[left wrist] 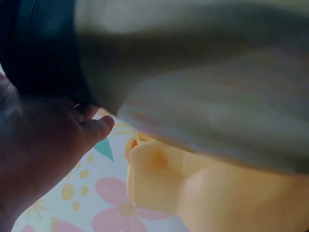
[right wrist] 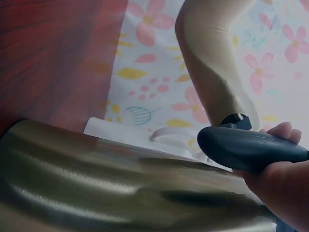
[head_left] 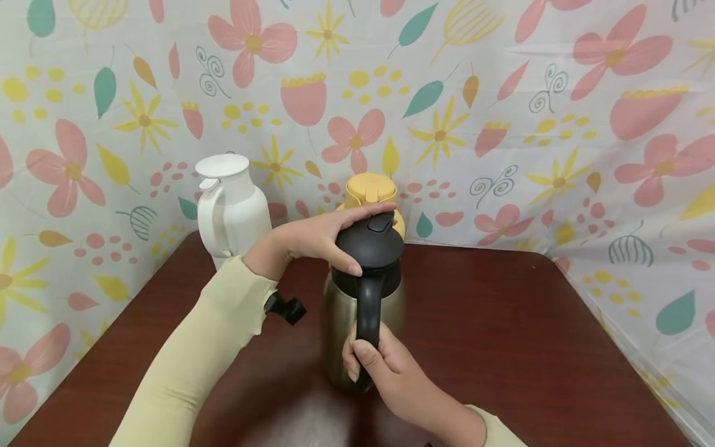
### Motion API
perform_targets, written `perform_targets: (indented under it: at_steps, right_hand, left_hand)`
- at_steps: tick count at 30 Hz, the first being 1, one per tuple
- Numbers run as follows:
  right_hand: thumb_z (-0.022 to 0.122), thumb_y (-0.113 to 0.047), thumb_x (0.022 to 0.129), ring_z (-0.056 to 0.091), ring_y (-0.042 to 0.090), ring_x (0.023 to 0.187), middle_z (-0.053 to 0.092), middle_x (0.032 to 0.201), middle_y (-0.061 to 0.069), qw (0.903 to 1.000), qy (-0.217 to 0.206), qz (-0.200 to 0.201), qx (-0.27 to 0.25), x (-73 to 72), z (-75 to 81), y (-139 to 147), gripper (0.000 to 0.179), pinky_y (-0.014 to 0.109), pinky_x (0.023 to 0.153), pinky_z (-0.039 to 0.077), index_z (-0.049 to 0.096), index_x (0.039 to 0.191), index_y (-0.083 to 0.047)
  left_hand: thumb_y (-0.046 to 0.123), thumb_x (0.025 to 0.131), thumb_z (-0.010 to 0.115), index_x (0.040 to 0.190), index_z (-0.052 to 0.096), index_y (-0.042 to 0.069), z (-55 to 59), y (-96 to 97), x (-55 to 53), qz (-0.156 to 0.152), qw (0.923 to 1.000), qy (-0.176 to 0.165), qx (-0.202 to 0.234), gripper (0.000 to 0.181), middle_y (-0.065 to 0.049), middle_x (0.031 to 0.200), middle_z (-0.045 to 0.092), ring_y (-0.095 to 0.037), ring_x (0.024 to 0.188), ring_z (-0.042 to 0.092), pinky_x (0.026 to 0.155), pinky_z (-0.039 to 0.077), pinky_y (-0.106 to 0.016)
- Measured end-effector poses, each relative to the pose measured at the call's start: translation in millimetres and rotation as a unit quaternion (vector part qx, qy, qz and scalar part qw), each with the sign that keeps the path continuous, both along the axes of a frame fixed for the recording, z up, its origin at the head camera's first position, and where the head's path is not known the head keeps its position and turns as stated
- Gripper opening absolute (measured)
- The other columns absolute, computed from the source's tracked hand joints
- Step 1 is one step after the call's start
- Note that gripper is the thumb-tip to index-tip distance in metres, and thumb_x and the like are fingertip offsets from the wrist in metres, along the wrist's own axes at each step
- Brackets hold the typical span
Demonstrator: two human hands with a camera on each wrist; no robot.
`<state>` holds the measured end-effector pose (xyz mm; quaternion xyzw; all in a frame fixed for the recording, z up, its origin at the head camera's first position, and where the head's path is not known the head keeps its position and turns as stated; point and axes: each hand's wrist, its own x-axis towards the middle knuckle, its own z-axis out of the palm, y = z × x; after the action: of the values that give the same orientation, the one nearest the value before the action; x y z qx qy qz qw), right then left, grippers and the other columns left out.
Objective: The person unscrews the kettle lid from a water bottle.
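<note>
A steel vacuum jug (head_left: 329,335) with a black lid (head_left: 365,248) and black handle (head_left: 368,304) stands upright on the table. My right hand (head_left: 402,379) grips the lower part of that handle, thumb on the near side; in the right wrist view the hand (right wrist: 285,183) wraps round the handle's dark grip (right wrist: 246,147). The left hand (head_left: 318,239) spans the lid from the left, thumb against its near side and fingers across its far side. In the left wrist view the dark lid (left wrist: 43,48) and steel body (left wrist: 203,82) fill the top, with the left hand (left wrist: 48,140) beside the lid.
Behind the steel jug stands a yellow jug (head_left: 371,186), partly hidden. A white jug (head_left: 246,211) stands at the back left, beside my left forearm. The dark red wooden table (head_left: 503,335) meets a floral curtain (head_left: 503,124) at the back and sides.
</note>
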<state>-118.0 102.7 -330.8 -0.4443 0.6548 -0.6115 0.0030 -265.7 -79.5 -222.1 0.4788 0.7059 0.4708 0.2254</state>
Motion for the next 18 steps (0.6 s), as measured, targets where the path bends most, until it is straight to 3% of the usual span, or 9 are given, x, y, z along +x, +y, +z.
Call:
perform_targets:
  at_steps: [3, 6, 13, 18]
  right_hand:
    - [0.033, -0.001, 0.109, 0.051, 0.019, 0.070, 0.047, 0.077, 0.013, 0.9999, 0.006, 0.008, 0.000, -0.3, -1.0, -3.0, 0.017, 0.028, 0.067, 0.049, 0.045, 0.097, -0.001]
    - [0.033, -0.001, 0.109, 0.050, 0.019, 0.068, 0.046, 0.076, 0.013, 0.9999, 0.004, 0.009, -0.002, 0.9, -1.2, -2.4, 0.019, 0.028, 0.066, 0.049, 0.045, 0.095, -0.001]
    - [0.031, 0.000, 0.110, 0.047, 0.022, 0.064, 0.045, 0.075, 0.013, 1.0000, -0.009, 0.002, 0.002, 2.0, 0.5, 6.5, 0.016, 0.030, 0.062, 0.048, 0.042, 0.098, 0.000]
    - [0.030, -0.001, 0.110, 0.046, 0.021, 0.064, 0.045, 0.075, 0.013, 0.9999, -0.012, 0.005, 0.002, 1.3, 0.6, 5.8, 0.017, 0.030, 0.062, 0.048, 0.042, 0.098, 0.000]
  left_hand:
    - [0.009, 0.077, 0.082, 0.163, 0.020, 0.006, -5.7, 2.3, 2.4, 0.005, 0.9995, 0.024, 0.020, 0.106, -0.014, 0.164, 0.032, -0.027, 0.147, 0.039, 0.115, 0.041, -0.032]
    - [0.007, 0.076, 0.079, 0.162, 0.027, 0.006, -11.1, 7.4, 7.6, 0.032, 0.9982, 0.029, 0.041, 0.100, -0.013, 0.162, 0.036, -0.024, 0.144, 0.042, 0.112, 0.043, -0.031]
    - [0.006, 0.078, 0.078, 0.159, 0.038, 0.014, -19.1, 16.3, 27.2, 0.153, 0.9853, 0.025, 0.071, 0.091, -0.009, 0.154, 0.049, -0.023, 0.126, 0.058, 0.101, 0.049, -0.029]
    - [0.010, 0.079, 0.081, 0.157, 0.040, 0.016, -20.6, 23.8, 45.4, 0.242, 0.9663, 0.044, 0.077, 0.089, -0.008, 0.151, 0.051, -0.025, 0.124, 0.059, 0.099, 0.052, -0.035]
